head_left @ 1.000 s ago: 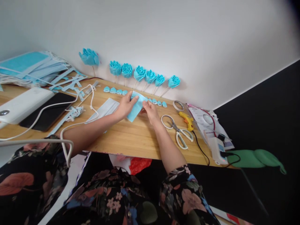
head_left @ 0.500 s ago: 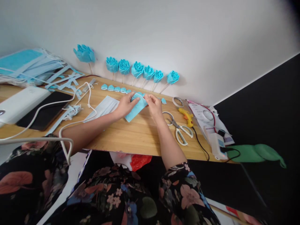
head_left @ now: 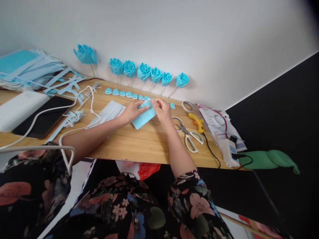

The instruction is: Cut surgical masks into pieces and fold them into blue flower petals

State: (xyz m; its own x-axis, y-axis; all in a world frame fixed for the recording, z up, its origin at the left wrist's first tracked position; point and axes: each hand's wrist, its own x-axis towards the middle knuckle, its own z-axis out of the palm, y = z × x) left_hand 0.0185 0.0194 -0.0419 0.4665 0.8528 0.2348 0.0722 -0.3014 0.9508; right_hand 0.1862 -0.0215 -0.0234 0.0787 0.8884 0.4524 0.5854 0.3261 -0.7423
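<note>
Between my hands is a light-blue rectangular piece of mask fabric (head_left: 145, 118), held tilted just above the wooden table (head_left: 129, 146). My left hand (head_left: 133, 111) pinches its upper left side, thumb lying across the front. At the upper right corner, the fingers of my right hand (head_left: 161, 109) are closed on the fabric's edge. Behind them runs a row of small folded blue petals (head_left: 122, 93), partly covered by my hands. A pale pleated face mask (head_left: 109, 111) lies flat beside my left wrist. White-handled scissors (head_left: 188, 133) rest open to the right of my right hand.
Several blue fabric roses (head_left: 144, 71) on sticks lean against the wall. A yellow glue gun (head_left: 198, 122) and a roll of tape (head_left: 187, 106) lie right, near a power strip (head_left: 229, 152). Left are stacked masks (head_left: 22, 64), a white box-shaped device (head_left: 21, 108), a dark phone-like slab (head_left: 45, 116) and a looping white cable (head_left: 93, 103).
The fabric's top edge has turned, and my right fingers have shifted slightly along its upper corner. The whole view has moved a little, so the table things appear slightly further left.
</note>
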